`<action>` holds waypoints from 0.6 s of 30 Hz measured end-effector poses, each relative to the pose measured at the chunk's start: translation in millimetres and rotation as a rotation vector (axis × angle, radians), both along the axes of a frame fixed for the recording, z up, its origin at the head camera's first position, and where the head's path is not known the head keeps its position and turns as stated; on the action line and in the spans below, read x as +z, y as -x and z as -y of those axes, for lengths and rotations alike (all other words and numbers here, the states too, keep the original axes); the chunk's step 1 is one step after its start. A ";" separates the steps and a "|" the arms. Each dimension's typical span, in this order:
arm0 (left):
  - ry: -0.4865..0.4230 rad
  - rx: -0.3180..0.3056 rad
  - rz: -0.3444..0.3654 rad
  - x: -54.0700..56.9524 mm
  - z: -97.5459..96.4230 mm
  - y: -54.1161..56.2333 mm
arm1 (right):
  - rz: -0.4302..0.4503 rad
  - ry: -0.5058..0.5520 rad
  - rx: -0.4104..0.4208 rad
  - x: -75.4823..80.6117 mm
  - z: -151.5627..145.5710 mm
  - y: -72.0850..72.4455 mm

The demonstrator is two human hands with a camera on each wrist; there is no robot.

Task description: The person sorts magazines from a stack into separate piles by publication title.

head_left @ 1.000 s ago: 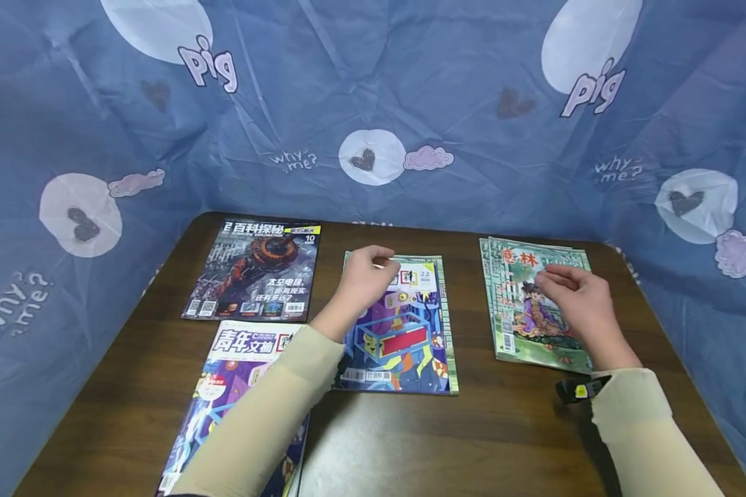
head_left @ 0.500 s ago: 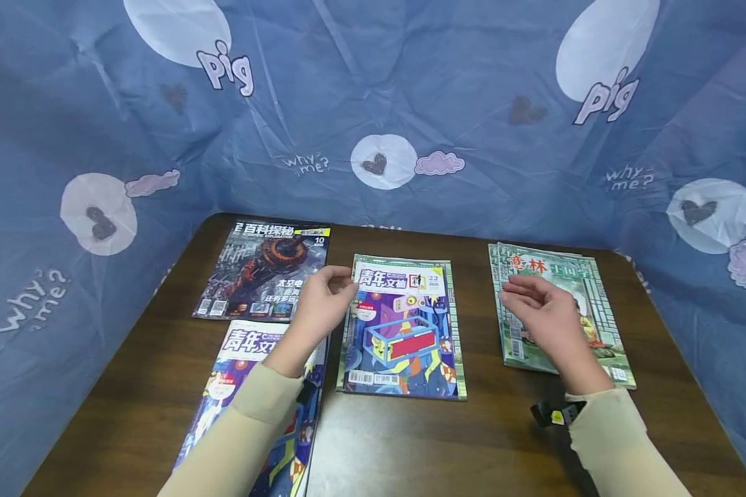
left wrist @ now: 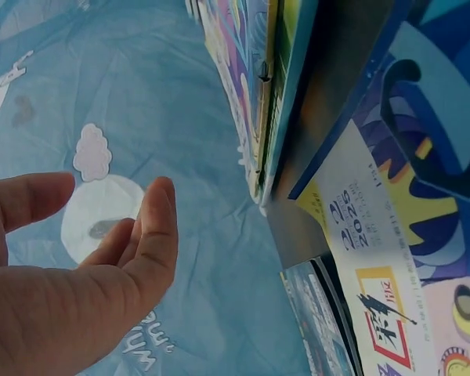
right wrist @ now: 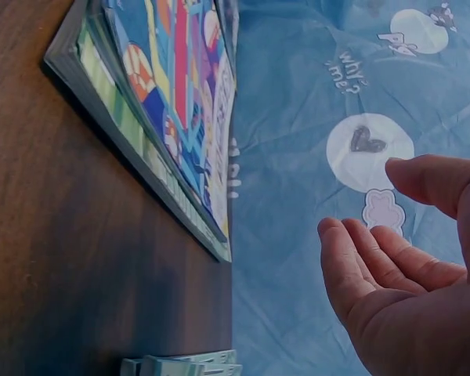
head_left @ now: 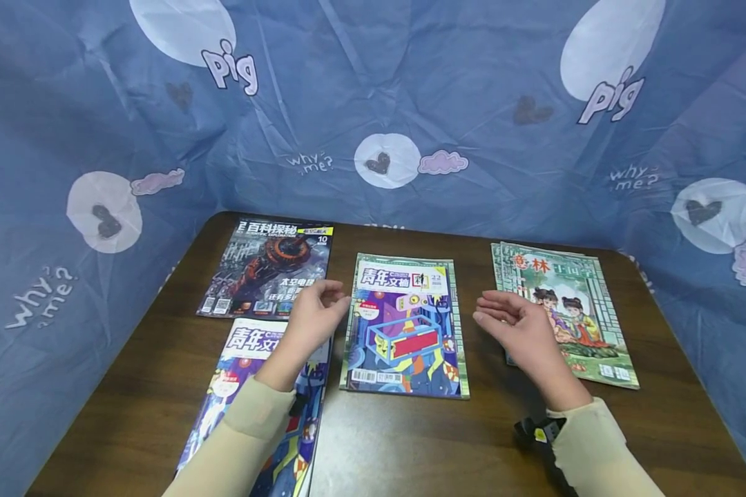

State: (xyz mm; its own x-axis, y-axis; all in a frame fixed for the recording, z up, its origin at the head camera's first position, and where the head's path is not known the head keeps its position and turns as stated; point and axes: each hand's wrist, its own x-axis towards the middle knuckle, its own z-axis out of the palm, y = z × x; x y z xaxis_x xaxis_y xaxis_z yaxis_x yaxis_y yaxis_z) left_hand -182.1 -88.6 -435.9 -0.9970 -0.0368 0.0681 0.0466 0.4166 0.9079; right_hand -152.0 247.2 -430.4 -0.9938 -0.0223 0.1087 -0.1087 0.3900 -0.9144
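Note:
In the head view my left hand (head_left: 313,317) hovers between the dark science magazine (head_left: 280,255) and the middle magazine pile (head_left: 404,338). Its fingers bend loosely, with nothing between them and the thumb. That pile has a purple illustrated cover on top and green covers showing beneath. My right hand (head_left: 522,331) is at the left side of a green magazine stack (head_left: 587,310), whose cover shows two painted figures; it covers part of the stack's edge. In the right wrist view the fingers and thumb of this hand (right wrist: 407,274) stand apart, holding nothing.
A second purple magazine (head_left: 224,383) lies at the front left, partly under my left sleeve. All lie on a brown wooden table (head_left: 423,449). Blue printed cloth (head_left: 373,83) hangs behind the table and along its sides.
My left hand has drawn left, off the middle pile. My right hand has moved left from over the green stack, baring its cover, whose near right corner now reaches further right.

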 end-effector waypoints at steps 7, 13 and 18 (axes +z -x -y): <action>0.034 -0.017 0.017 0.7 -0.7 -0.1 | 0.012 -0.004 0.002 -4.1 1.5 -1.9; 0.071 -0.025 0.066 4.1 -1.7 -0.3 | 0.030 -0.011 0.009 -6.1 3.6 -3.9; 0.087 -0.034 0.072 6.3 -0.9 2.7 | 0.049 -0.025 0.012 -10.2 4.0 -3.8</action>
State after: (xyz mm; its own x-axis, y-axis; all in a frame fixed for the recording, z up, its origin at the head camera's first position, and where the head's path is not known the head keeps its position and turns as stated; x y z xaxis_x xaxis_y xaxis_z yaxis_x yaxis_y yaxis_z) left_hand -184.8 -87.7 -429.7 -1.0000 0.0000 -0.0027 -0.0024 0.4930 0.8700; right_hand -148.2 243.2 -440.6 -0.9976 -0.0366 0.0592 -0.0691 0.4119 -0.9086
